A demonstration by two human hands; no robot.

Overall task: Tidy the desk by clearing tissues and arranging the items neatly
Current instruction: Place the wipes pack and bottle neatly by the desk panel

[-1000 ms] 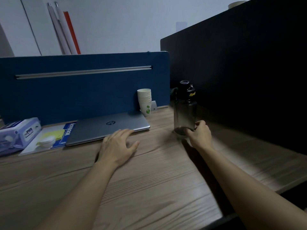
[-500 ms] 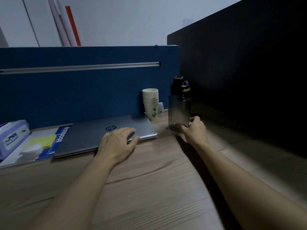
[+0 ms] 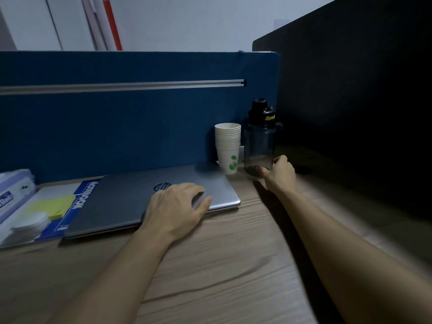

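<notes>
A dark see-through water bottle (image 3: pixel 260 139) with a black cap stands upright near the back right corner of the wooden desk (image 3: pixel 233 265). My right hand (image 3: pixel 279 170) grips its base. Just left of the bottle, a stack of white paper cups (image 3: pixel 228 148) stands against the blue partition. A closed grey laptop (image 3: pixel 131 202) lies flat in front of the partition, and my left hand (image 3: pixel 177 209) rests palm down on its front right corner, fingers spread. A tissue pack (image 3: pixel 14 192) lies at the far left edge.
Left of the laptop lies a blue notebook (image 3: pixel 77 206) with yellow sticky notes (image 3: pixel 52 206) and a round white lid (image 3: pixel 29 223) on it. A blue partition (image 3: pixel 117 125) closes the back; a black partition (image 3: pixel 362 113) closes the right side.
My right hand has slid the bottle back and left until it stands beside the cups. My left hand has moved forward from the desk onto the laptop lid.
</notes>
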